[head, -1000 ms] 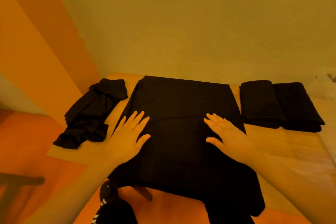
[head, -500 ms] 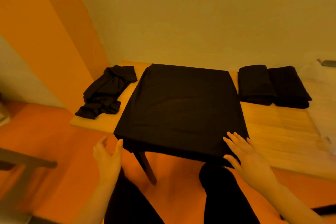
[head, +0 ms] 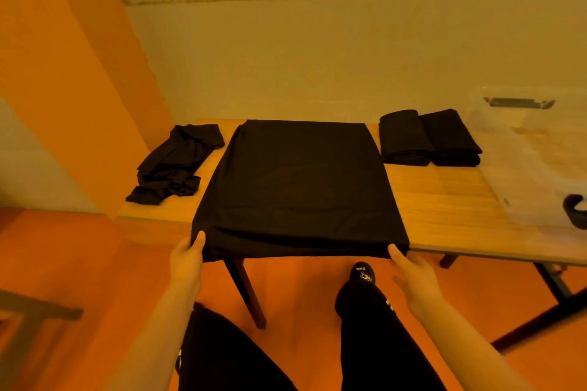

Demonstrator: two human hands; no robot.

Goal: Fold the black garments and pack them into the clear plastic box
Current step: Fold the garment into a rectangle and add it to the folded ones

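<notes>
So we're mid-fold on the big black garment [head: 295,187]. It's spread flat across the middle of the bench [head: 444,200], with its near edge draped over the front lip. The left hand [head: 187,259] has the near-left corner pinched, thumb on top of the cloth and fingers tucked under the hem. The right hand [head: 413,273] is doing the same at the near-right corner, thumb against the edge, though its fingers are mostly hidden so I can't tell how firm that grip is

Over on the right at the back sit two folded garments [head: 428,138] side by side, touching, looking done and waiting to be packed. The crumpled garment [head: 173,165] on the left end hasn't been touched yet. The clear plastic box [head: 533,152] is at the far right of the bench, pretty hard to make out, and from here it looks like nothing black is in it

My read: next is lifting both corners together and carrying the near edge away toward the far edge to halve it. Needs even tension in both hands, or the thin fabric will sag in the middle and land skewed
</notes>
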